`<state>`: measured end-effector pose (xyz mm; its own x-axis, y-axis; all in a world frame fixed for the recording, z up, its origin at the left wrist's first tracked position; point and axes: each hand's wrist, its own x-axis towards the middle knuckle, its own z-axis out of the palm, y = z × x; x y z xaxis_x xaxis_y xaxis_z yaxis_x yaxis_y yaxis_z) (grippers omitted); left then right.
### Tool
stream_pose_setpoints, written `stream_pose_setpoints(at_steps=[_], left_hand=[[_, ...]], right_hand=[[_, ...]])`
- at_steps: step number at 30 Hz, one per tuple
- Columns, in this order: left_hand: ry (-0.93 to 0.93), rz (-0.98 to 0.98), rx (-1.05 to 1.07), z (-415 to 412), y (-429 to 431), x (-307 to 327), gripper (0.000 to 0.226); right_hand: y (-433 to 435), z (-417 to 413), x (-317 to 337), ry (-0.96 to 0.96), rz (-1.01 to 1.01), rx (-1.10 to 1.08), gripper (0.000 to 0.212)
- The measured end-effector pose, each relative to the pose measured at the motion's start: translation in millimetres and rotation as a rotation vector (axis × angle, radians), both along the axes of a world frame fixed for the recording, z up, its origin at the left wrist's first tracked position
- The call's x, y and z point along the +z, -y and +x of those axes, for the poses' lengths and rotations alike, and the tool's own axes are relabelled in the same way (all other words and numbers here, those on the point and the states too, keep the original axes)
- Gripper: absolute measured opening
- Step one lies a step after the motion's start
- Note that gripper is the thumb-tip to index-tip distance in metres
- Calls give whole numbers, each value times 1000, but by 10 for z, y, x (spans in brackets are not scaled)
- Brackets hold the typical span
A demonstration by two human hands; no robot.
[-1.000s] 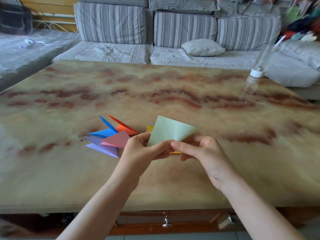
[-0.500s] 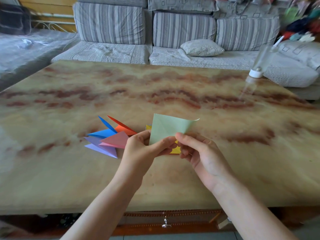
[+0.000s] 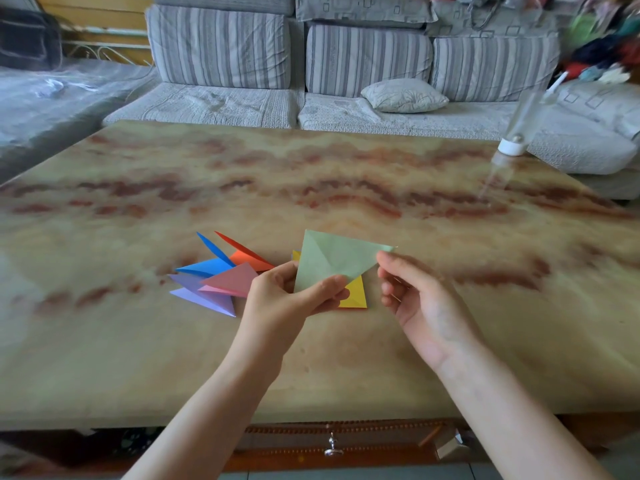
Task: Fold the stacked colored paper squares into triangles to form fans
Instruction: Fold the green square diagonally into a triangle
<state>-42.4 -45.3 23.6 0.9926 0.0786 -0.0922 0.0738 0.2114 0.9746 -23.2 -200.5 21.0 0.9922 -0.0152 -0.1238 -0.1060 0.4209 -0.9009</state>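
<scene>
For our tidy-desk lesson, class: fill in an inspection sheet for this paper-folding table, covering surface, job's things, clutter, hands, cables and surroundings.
Surface: marbled table, glossy.
Job's things: green paper, creased, held above the table; folded triangles in blue, orange, pink and purple, fanned out on the left; yellow squares lying flat, partly hidden by the left hand.
Clutter: clear bottle near the far right edge.
Hands: left hand pinches the green paper's lower part; right hand loosely curled, a fingertip at the paper's right corner, grip unclear.
Cables: nothing seen.
Surroundings: striped sofa with a pillow behind the table.
</scene>
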Motion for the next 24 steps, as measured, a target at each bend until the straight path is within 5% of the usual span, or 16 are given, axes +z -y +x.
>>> stream_pose_setpoints(at_steps=[14, 18, 24], left_hand=[[7, 8, 32, 42, -118, -28, 19], [9, 17, 25, 26, -109, -36, 17], [21, 16, 11, -6, -21, -19, 14]], right_hand=[[139, 135, 32, -100, 170, -154, 16], [90, 62, -25, -92, 105, -28, 2], [-84, -74, -28, -19, -218, 185, 28]])
